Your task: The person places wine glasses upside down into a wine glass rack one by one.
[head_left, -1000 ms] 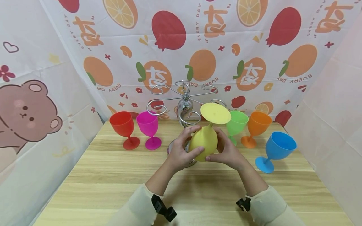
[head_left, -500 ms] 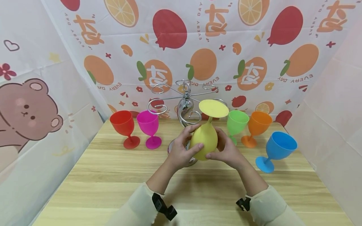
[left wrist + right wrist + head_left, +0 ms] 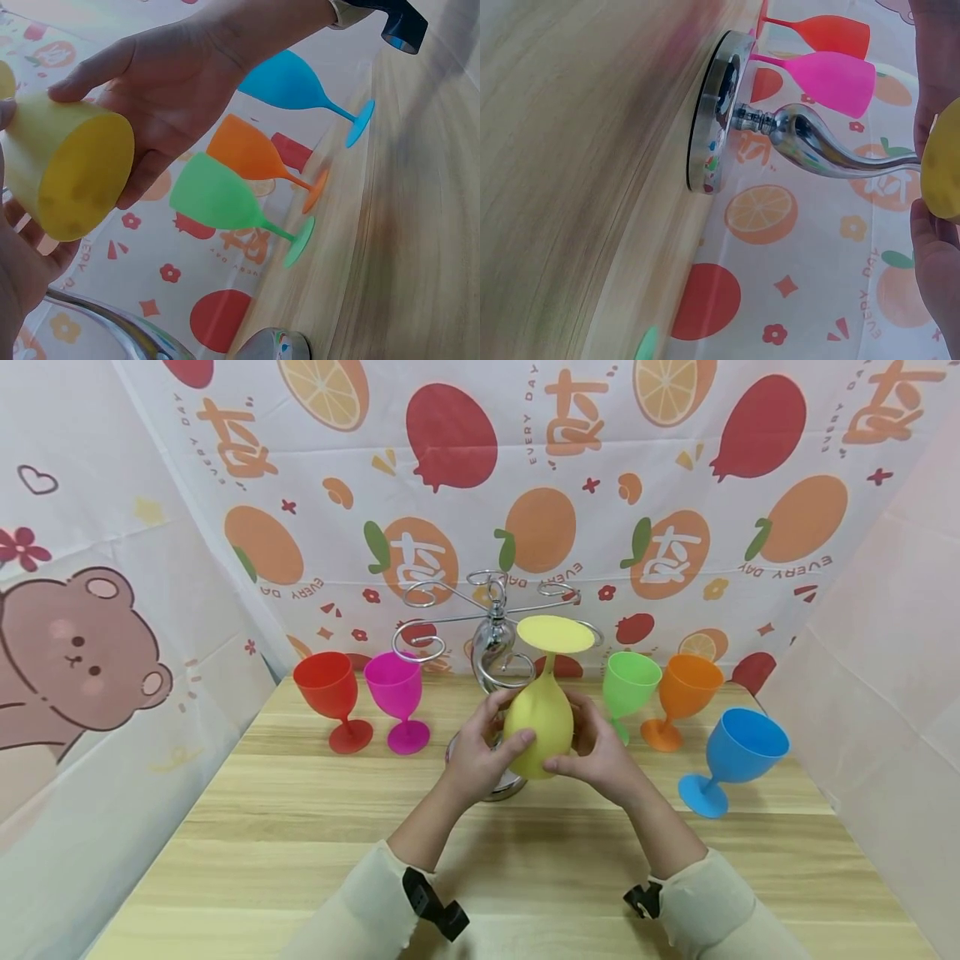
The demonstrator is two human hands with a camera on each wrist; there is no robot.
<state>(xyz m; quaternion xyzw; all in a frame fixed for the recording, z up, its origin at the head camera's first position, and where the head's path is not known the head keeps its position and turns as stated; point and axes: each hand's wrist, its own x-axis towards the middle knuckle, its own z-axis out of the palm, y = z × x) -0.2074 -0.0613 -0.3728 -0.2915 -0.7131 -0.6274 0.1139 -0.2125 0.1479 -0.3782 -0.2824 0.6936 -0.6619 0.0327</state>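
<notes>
Upside down between both hands is a yellow goblet (image 3: 542, 718), its round base uppermost and its mouth facing down. My left hand (image 3: 480, 752) grips the bowl from the left, thumb across its front. From the right my right hand (image 3: 603, 756) holds the same bowl, thumb near the rim. The left wrist view shows the goblet's open mouth (image 3: 86, 180) raised above the table. Right behind the hands stands a chrome rack (image 3: 492, 639) with curled wire arms; the goblet's base overlaps one of its loops in the head view.
Left of the rack stand a red goblet (image 3: 330, 693) and a magenta goblet (image 3: 397, 693). On the right are a green goblet (image 3: 630, 681), an orange goblet (image 3: 686, 689) and a blue goblet (image 3: 738, 752). Printed cloth (image 3: 465, 452) hangs behind the wooden table (image 3: 300, 860).
Both hands keep hold of the yellow goblet. It has tipped more upright, its base shifting left and upward toward the rack's wire arms. The other goblets stay put.
</notes>
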